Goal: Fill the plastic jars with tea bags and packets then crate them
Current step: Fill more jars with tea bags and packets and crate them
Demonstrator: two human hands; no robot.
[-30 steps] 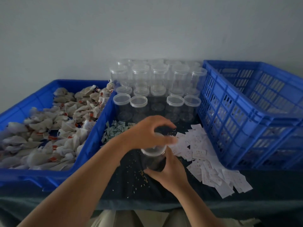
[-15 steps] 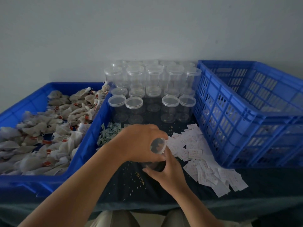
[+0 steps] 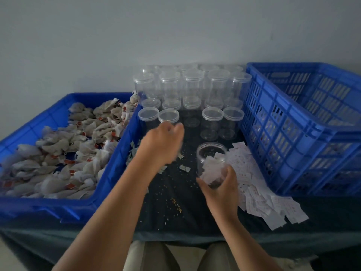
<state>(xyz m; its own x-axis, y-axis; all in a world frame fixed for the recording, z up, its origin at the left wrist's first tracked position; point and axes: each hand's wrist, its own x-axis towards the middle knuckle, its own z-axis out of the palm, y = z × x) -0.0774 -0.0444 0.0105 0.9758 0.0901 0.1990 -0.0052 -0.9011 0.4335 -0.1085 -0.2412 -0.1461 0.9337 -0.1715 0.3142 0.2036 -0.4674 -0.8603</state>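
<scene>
A bare grey wall [image 3: 175, 36] backs a bench [image 3: 185, 216] draped in dark cloth. At 2 o'clock on it sits the slatted blue crate [image 3: 293, 153]; what it holds cannot be made out. At 9 o'clock a blue bin [image 3: 117, 169] is heaped with tea bags [image 3: 64, 153]. Between them, at 12 o'clock, lidded clear jars [image 3: 193, 89] stand stacked in rows. A spread of white packets [image 3: 259, 196] lies at 3 o'clock, touching the foot of the crate.

The left hand [image 3: 162, 143] hovers mid-bench, blurred, fingers loosely bent; whether it carries anything cannot be told. The right hand [image 3: 220, 192] wraps its fingers round the lower half of 1 open jar [image 3: 212, 161], which stands about upright, mouth up, with white paper showing through its wall. Whether its base touches the cloth is unclear.

The next move likely turns on this: the tea bags lie at 9 o'clock from the left hand, just over the bin wall, and that hand is the nearer 1. The jar mouth sits at 3 o'clock from that hand, so a bag would travel left to right across the bench.

A few small green packets [image 3: 184, 168] and loose grains [image 3: 175, 204] lie scattered under and between the hands.
</scene>
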